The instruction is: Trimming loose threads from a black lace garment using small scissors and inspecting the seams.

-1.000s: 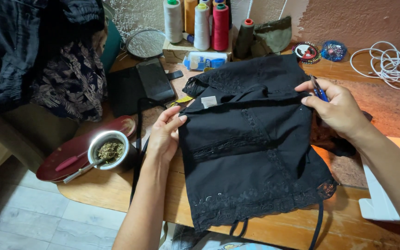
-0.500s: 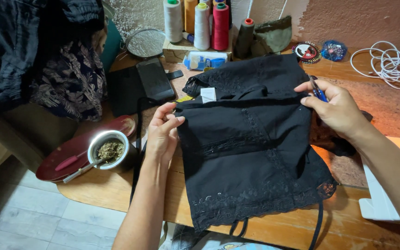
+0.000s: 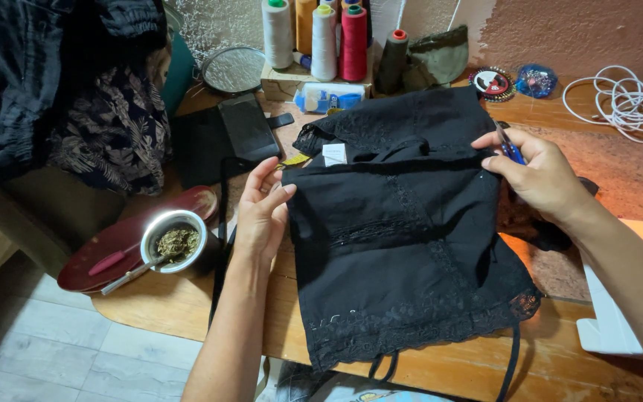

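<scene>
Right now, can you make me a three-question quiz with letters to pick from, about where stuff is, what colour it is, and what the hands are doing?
1. Where is the metal cup with green herbs?
A. On the red tray, by the left hand
B. Beside the white cord
C. On top of the garment

2. What colour is the brightest thread spool at the back of the wooden table?
A. Blue
B. Red-pink
C. Purple

3. What is the right hand doing?
A. Resting flat on the table
B. Lifting the cup
C. Pinching the top edge of the black garment, with a small blue tool in its fingers

Answers: 1 A, the cup sits on the tray near the left hand. 2 B, one spool is clearly red-pink. 3 C, the fingers grip cloth and tool together.
</scene>
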